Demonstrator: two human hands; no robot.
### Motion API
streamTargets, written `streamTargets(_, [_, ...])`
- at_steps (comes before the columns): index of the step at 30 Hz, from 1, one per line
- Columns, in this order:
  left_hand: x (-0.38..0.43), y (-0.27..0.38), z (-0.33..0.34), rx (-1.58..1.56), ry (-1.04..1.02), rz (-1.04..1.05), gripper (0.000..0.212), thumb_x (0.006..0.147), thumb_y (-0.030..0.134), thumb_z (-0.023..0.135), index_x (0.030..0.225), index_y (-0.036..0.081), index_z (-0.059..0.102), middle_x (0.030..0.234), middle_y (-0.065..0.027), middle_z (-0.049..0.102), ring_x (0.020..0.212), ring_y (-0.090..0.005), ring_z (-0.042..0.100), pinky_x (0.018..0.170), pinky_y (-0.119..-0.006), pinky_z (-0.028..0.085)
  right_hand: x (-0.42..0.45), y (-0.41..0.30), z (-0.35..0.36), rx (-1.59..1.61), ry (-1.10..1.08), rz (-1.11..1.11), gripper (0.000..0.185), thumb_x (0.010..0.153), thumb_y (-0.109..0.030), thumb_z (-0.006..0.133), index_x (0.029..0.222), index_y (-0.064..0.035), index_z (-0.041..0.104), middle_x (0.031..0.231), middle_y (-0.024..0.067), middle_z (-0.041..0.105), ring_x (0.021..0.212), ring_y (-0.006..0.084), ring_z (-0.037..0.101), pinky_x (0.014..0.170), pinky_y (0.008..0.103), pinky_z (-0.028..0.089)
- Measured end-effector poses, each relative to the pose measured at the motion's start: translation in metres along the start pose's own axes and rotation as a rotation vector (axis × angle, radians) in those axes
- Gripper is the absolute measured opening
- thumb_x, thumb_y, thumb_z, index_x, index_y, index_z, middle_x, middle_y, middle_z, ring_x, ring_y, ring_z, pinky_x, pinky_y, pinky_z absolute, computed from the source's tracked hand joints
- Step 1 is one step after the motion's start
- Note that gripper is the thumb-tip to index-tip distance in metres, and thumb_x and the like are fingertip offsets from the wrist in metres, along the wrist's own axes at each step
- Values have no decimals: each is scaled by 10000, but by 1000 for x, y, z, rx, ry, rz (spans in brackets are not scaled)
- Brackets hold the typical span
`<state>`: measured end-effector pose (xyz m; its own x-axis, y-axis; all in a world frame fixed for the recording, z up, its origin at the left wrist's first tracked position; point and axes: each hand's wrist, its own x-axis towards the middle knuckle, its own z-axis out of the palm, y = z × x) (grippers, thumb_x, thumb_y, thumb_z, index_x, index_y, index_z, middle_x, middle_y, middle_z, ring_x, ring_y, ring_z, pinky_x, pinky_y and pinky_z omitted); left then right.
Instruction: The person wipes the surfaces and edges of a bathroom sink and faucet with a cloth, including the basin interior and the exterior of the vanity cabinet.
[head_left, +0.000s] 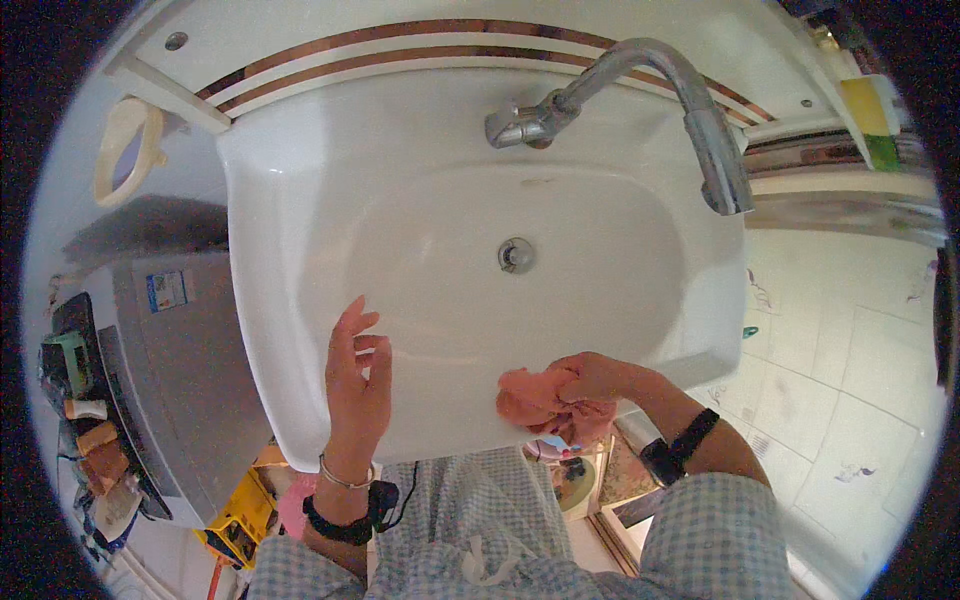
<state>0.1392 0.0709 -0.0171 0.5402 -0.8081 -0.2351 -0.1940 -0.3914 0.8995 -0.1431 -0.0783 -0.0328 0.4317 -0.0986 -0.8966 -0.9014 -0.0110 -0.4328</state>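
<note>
A white ceramic washbasin (427, 285) lies before me, with a metal drain fitting (516, 256) in its bowl. My right hand (596, 379) is closed on a crumpled pink cloth (536, 401) at the near rim, right of the middle. My left hand (360, 356) is raised over the near left part of the basin, fingers apart and nothing in them. Behind the bowl stands a chrome faucet (525, 126), its curved spout (660, 56) swung to the right, its end near the basin's right edge.
A cream plastic ring (105, 161) hangs on the left wall. A grey appliance (176, 352) with various items on top stands at the left. Below it is a yellow crate (251, 517). White wall tiles (810, 345) show at the right. A striped shelf edge (420, 45) runs behind the faucet.
</note>
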Motion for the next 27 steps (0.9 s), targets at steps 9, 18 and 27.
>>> streamTargets(9, [1, -9, 3, 7, -29, -11, 491, 875, 108, 571, 1335, 107, 400, 1140, -55, 518, 840, -103, 500, 744, -219, 452, -12, 23, -122, -624, 954, 73, 485, 742, -491, 604, 1034, -106, 632, 864, 129, 665, 822, 348, 637, 798, 422, 509])
streamTargets(18, [-6, -3, 22, 38, -74, 36, 449, 879, 51, 527, 1311, 81, 410, 1140, -101, 547, 875, -129, 557, 737, -265, 478, 13, 27, -44, -674, 249, 121, 338, 893, -356, 321, 1039, -76, 443, 834, 125, 644, 646, 343, 639, 586, 469, 513])
streamTargets(27, [0, 1, 15, 20, -48, 21, 463, 880, 59, 529, 1323, 91, 399, 1147, -93, 538, 869, -126, 545, 752, -255, 468, 39, 6, -47, -206, 214, -56, 362, 714, -213, 639, 1053, -87, 616, 1007, 113, 649, 904, 231, 609, 789, 345, 485])
